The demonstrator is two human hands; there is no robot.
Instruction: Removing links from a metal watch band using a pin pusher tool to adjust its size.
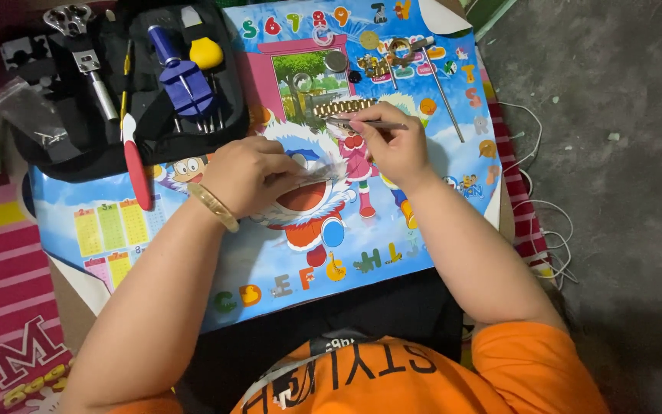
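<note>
My left hand (250,172), with a gold bangle at the wrist, pinches a small clear plastic bag (317,173) over a colourful cartoon mat (392,230). My right hand (392,142) grips thin metal tweezers (362,123), their tips pointing left toward the bag. A gold metal watch band (344,106) lies on the mat just beyond the tweezers. Small watch parts and round pieces (373,57) sit further up the mat.
An open black tool case (116,84) at upper left holds a blue tool, a yellow-capped tool and metal pieces. A red-handled tool (136,165) lies at its edge. A thin metal rod (444,96) rests on the mat. White cable (553,230) trails on the grey floor at right.
</note>
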